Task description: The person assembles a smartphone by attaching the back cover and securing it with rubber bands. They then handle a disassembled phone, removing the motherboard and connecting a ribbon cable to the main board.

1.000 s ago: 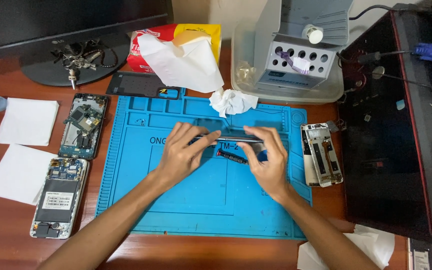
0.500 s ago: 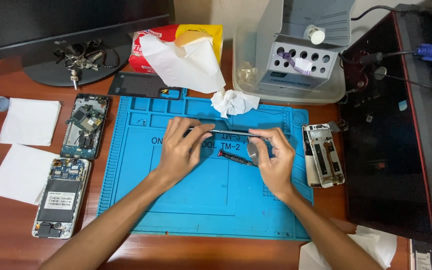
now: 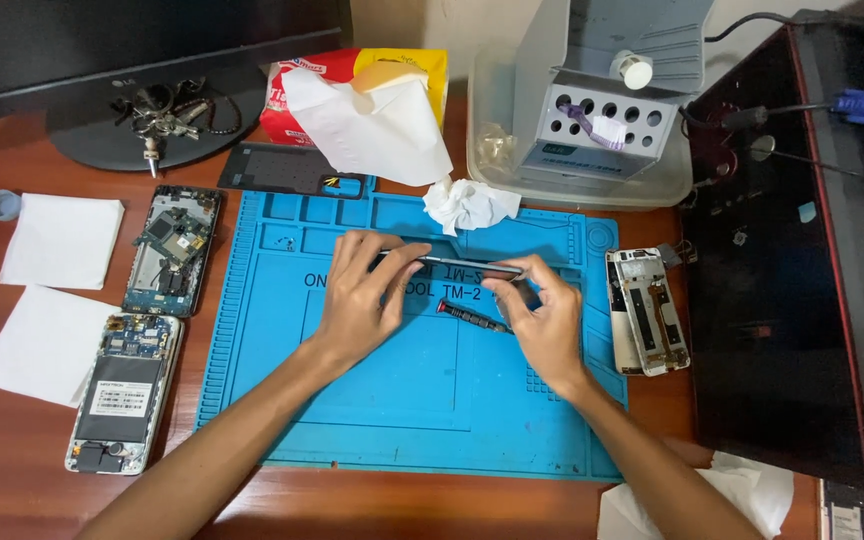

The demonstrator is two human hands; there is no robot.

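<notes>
A thin dark phone panel [image 3: 452, 264] is held edge-on above the blue work mat [image 3: 402, 400]. My left hand [image 3: 362, 300] grips its left end and my right hand [image 3: 542, 320] grips its right end. Just below the panel, a small black screwdriver with a red tip [image 3: 474, 315] lies on the mat between my hands. A crumpled white tissue [image 3: 469, 204] sits on the mat's far edge, just beyond the panel.
Two opened phones [image 3: 172, 250] [image 3: 124, 392] lie left of the mat beside white paper sheets [image 3: 60, 240]. A phone frame [image 3: 646, 310] lies at the mat's right edge. A tissue pack [image 3: 362, 95], a grey tool holder [image 3: 602, 110] in a clear tray and a monitor stand with keys [image 3: 162, 110] stand behind.
Both hands have turned and shifted the dark panel slightly toward the far side of the mat. The screwdriver now shows clearly below it.
</notes>
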